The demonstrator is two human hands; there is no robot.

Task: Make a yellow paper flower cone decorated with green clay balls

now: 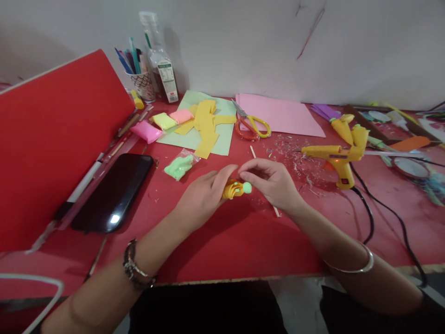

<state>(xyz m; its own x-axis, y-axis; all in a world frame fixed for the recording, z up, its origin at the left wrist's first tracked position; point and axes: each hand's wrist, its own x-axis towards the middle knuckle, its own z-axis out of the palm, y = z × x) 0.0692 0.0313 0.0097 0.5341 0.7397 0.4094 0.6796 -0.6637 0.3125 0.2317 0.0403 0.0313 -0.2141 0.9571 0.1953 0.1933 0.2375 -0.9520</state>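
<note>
My left hand (205,195) is closed round a small yellow paper piece (232,189) with folded layers and green dots. At its right end sits a mint green ball (247,187). Just above and right of the ball is my right hand (269,178), thumb and forefinger pinched together; whatever lies between the fingertips is too small to name. A thin pale stick (275,210) lies on the table, partly hidden under my right hand. An open packet of mint green clay (179,167) rests left of my hands.
Behind my hands are yellow paper strips (207,132), scissors (253,126) and pink sheets (281,113). A yellow glue gun (339,160) with a black cable stands at right. A black phone (114,192) and red board (66,139) are at left.
</note>
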